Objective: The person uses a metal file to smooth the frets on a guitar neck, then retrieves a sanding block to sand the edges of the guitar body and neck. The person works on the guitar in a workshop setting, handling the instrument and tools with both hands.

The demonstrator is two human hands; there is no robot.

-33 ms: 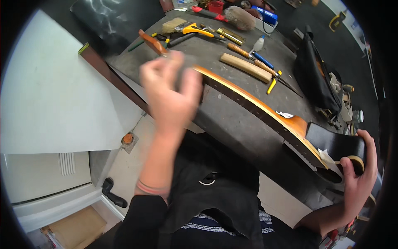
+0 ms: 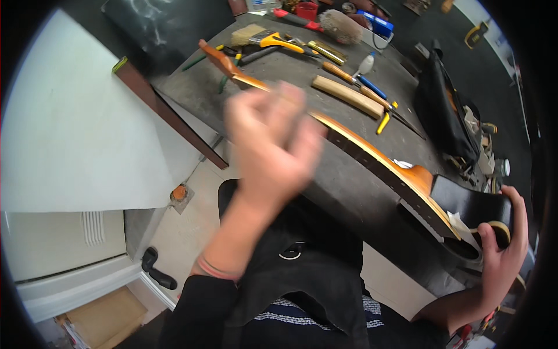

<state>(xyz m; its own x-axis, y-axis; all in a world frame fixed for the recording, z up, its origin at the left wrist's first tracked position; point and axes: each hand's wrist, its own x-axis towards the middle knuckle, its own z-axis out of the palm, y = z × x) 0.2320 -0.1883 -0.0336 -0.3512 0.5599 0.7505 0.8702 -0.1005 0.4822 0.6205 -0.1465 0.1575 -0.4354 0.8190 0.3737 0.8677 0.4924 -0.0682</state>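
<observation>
A guitar neck (image 2: 372,157) runs diagonally over the bench, its dark fretboard facing me and its side pale along the edge. Its brown headstock (image 2: 220,60) points to the far left. At the right it joins the black guitar body (image 2: 468,200), where my right hand (image 2: 504,247) is closed round the cream-edged end. My left hand (image 2: 270,139), smeared by motion, lies curled over the neck's edge nearer the headstock. Whatever sits between its fingers is hidden. Some white tape (image 2: 456,221) sticks up by the fretboard's body end.
On the dark bench (image 2: 343,192) behind the neck lie a wooden block (image 2: 347,97), a yellow-handled brush (image 2: 273,39), wooden-handled files (image 2: 337,72) and a small white bottle (image 2: 367,63). A black bag (image 2: 444,107) stands at the right. A brown bar (image 2: 168,113) slants along the left.
My left hand has moved to the right along the neck, uncovering more of it by the headstock. The right hand keeps its place on the body.
</observation>
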